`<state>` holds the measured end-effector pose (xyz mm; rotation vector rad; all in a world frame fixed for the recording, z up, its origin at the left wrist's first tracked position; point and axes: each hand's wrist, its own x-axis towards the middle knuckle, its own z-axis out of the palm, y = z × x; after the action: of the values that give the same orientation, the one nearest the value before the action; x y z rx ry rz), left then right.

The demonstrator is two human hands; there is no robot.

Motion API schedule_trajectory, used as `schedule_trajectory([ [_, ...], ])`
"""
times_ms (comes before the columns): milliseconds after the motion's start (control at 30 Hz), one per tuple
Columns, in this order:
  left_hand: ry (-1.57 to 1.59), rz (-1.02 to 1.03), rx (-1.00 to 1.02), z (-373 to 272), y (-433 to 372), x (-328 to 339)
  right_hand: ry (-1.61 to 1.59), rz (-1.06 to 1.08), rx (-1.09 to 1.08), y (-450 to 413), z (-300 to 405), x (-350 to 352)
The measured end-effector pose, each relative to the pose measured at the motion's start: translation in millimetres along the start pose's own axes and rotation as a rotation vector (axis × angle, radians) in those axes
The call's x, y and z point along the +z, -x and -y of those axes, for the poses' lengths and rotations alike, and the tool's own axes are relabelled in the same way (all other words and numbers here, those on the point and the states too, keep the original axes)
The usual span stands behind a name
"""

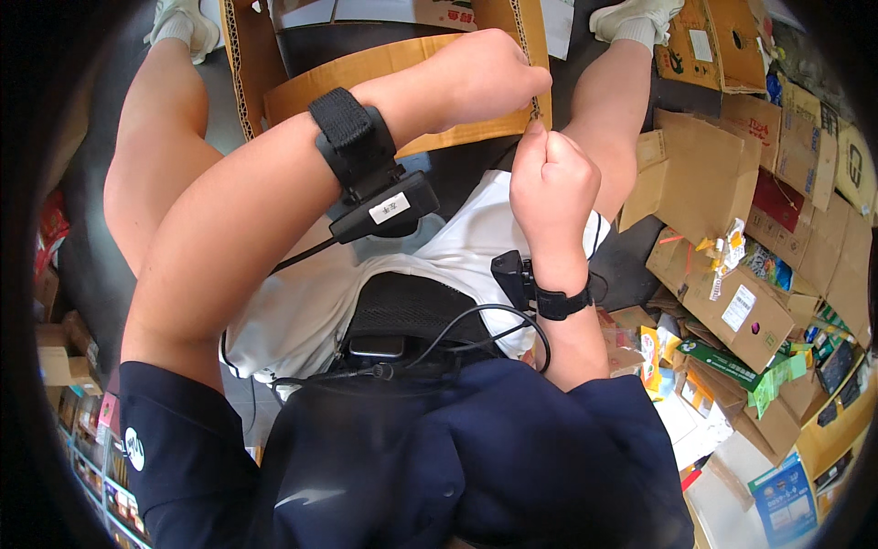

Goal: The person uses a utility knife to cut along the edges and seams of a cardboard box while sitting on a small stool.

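An open cardboard box [411,65] stands on the dark floor between my legs, its cut corrugated edges facing up. My left hand [490,79] reaches across and is closed over the edge of the box's right wall. The undersides of its fingers are hidden. Just below it, my right hand [554,171] is curled, with thumb and fingertip pinched at the near end of that same edge. The two hands are close together but apart. Black straps with small devices circle both forearms, the left device [384,206] bearing a white label.
Flattened and opened cardboard boxes [706,171] are heaped on the right, with packaging scraps [727,254] and a blue printed package [784,501]. A printed carton [710,44] stands by my right shoe. Black cables [480,329] loop over my lap. Stocked shelves [103,473] stand at lower left.
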<state>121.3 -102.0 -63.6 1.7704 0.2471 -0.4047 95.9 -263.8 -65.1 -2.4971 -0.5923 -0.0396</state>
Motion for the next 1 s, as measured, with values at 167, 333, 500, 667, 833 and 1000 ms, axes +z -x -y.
schedule_trajectory([
  [167,0.033,-0.026,-0.002,4,-4,3,0.001,-0.017,-0.007,-1,-2,-3],
  [333,-0.050,-0.038,0.077,3,-4,3,-0.019,0.016,-0.001,-2,-6,-12],
  [500,-0.050,0.001,0.046,7,-4,4,0.025,0.054,-0.063,-2,-12,-17],
  [667,-0.004,0.005,0.037,9,-5,10,0.062,0.081,-0.055,1,-14,-12],
  [833,0.061,-0.010,0.031,8,-5,10,-0.017,0.135,0.090,-1,-5,-9],
  [1000,0.068,0.004,0.004,8,-3,8,0.018,0.146,0.127,3,-1,-4],
])
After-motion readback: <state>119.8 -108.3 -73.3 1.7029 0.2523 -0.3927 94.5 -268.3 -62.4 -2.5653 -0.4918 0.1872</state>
